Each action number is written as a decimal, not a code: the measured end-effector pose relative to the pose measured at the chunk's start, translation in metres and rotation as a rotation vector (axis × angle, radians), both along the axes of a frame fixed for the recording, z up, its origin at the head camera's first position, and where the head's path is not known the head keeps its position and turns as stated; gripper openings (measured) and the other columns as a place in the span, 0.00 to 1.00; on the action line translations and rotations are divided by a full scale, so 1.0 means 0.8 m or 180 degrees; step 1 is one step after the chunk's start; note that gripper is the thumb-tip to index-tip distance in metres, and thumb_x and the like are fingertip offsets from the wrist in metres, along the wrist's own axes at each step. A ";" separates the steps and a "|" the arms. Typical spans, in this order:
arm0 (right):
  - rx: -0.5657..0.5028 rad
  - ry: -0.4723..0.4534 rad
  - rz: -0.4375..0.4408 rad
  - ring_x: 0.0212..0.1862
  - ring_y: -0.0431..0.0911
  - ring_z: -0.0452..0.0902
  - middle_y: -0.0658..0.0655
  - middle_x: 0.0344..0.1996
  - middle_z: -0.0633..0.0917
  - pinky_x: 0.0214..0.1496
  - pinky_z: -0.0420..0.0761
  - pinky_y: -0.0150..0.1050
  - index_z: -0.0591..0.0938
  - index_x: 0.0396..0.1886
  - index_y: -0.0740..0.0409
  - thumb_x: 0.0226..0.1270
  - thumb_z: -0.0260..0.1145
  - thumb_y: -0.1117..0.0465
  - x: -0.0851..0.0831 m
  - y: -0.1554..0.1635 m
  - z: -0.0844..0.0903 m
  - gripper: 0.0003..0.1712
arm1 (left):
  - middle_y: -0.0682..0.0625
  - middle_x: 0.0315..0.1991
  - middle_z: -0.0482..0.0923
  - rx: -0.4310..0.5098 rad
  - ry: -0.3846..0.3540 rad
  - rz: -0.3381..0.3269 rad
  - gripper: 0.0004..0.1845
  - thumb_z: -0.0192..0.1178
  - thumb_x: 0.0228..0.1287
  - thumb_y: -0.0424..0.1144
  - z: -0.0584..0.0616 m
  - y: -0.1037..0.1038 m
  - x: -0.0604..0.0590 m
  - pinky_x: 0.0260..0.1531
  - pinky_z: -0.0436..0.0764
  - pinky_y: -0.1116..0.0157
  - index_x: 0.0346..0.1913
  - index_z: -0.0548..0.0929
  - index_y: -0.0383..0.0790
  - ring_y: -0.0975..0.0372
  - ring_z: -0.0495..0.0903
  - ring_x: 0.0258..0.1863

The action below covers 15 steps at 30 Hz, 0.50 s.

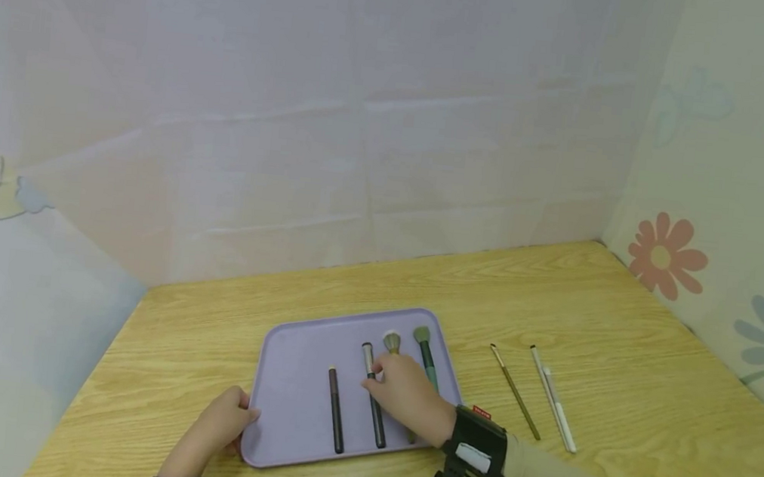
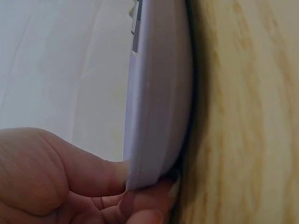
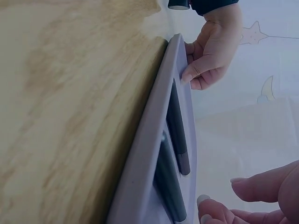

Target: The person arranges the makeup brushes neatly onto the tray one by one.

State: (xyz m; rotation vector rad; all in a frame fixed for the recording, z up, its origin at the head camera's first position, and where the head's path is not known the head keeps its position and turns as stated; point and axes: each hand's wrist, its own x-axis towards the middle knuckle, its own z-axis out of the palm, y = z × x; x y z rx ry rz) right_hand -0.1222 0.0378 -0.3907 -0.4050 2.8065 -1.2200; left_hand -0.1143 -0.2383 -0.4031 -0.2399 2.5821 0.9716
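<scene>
A lilac tray [image 1: 297,383] lies on the wooden table. My left hand [image 1: 223,418] grips its near left corner, thumb over the rim and fingers underneath, as the left wrist view shows. On the tray are a dark slim stick [image 1: 336,410] with a pale tip, a dark and silver stick [image 1: 376,422], a makeup brush with fluffy bristles [image 1: 391,340] and a green makeup brush [image 1: 427,358]. Over the tray, my right hand [image 1: 409,394] hides part of the fluffy brush's handle. In the right wrist view its thumb [image 3: 264,186] and fingers are apart with nothing between them.
Right of the tray, a thin brown-handled brush [image 1: 516,392] and two slim white-handled brushes [image 1: 544,387] lie on the table [image 1: 639,412]. Cloth-like walls [image 1: 362,153] with printed flowers stand along the back and right side.
</scene>
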 end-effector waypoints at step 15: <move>0.0008 0.0018 -0.0009 0.20 0.39 0.67 0.49 0.19 0.74 0.20 0.69 0.31 0.81 0.39 0.68 0.61 0.69 0.64 0.003 0.025 -0.002 0.11 | 0.42 0.27 0.73 -0.0019 0.0018 0.0031 0.08 0.54 0.67 0.30 -0.002 0.000 -0.001 0.22 0.77 0.62 0.39 0.71 0.24 0.55 0.75 0.22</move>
